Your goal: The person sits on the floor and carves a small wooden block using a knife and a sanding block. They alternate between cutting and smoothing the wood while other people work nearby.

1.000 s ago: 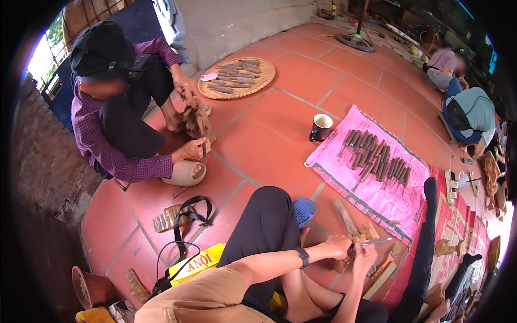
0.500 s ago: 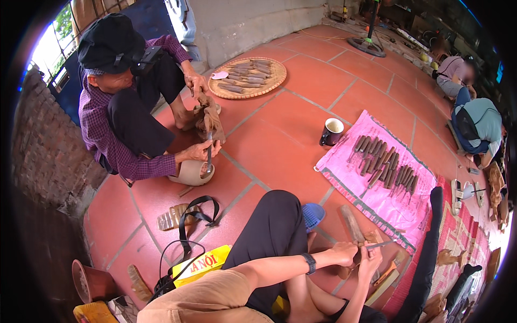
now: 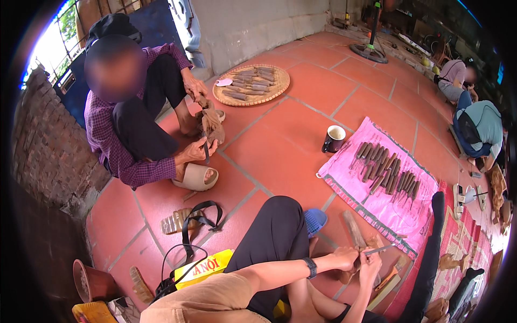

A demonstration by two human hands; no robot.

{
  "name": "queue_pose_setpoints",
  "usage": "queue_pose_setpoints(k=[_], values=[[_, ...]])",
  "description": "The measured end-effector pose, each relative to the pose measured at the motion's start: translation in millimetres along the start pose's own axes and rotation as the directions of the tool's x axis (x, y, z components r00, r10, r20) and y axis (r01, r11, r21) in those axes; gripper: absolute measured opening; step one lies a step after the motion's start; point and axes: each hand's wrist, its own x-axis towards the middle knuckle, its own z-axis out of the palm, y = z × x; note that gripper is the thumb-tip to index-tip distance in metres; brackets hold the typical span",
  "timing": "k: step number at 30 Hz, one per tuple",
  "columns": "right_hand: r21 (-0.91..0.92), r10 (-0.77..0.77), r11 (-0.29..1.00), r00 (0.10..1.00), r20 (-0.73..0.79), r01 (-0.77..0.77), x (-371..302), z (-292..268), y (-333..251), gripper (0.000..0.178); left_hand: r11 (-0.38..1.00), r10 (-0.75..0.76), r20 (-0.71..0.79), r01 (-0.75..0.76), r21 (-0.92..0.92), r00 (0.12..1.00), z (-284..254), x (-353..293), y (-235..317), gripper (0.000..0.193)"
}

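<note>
My left hand (image 3: pixel 344 258), a dark watch on its wrist, is closed beside a brown wooden piece (image 3: pixel 374 242); what its fingers hold is hidden. Pinched in my right hand (image 3: pixel 369 266) is a slim carving tool (image 3: pixel 381 249) with a narrow grey metal blade pointing right. Both hands are close together, low and right of centre. Just beyond them lies a round wooden bar (image 3: pixel 354 228). A flat brush (image 3: pixel 396 269) rests on the floor right of my right hand.
Many dark-handled tools (image 3: pixel 382 167) lie on a pink cloth (image 3: pixel 344 172), with a mug (image 3: pixel 334 138) beside it. A woven tray (image 3: pixel 285 86) holds brown pieces. At left, a co-worker (image 3: pixel 124 113) holds a carved wooden piece (image 3: pixel 214 124) and a blade. A strapped bag (image 3: pixel 172 280) lies nearby.
The whole view has shifted slightly. The co-worker at left has raised their head and moved their blade a little. My hands keep nearly the same hold, with the tool's blade still pointing right.
</note>
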Motion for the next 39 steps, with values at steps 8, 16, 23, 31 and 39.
queue_pose_setpoints(k=[8, 16, 23, 31, 39], values=[[-0.165, 0.071, 0.984, 0.997, 0.001, -0.07, 6, -5, -24, 0.009, 1.0, 0.016, 0.012, -0.016, 0.008, 1.0, -3, -1, -1, 0.075], [-0.314, 0.0, 0.949, 0.997, -0.081, -0.026, 5, -1, -28, 0.008, 0.999, 0.026, 0.012, -0.027, 0.022, 1.0, -4, -1, -3, 0.077], [-0.385, 0.034, 0.922, 0.999, -0.006, -0.034, 7, -2, -29, 0.015, 0.999, 0.028, 0.014, -0.028, 0.033, 1.0, -1, 1, -5, 0.071], [-0.438, -0.005, 0.899, 1.0, 0.0, 0.004, -2, -1, -28, 0.014, 0.998, -0.002, 0.05, -0.001, 0.059, 0.999, -7, -2, 2, 0.07], [-0.284, 0.014, 0.959, 1.0, -0.017, -0.018, -4, -5, -29, 0.013, 0.995, -0.059, 0.081, 0.053, 0.083, 0.995, -20, -3, 7, 0.088]])
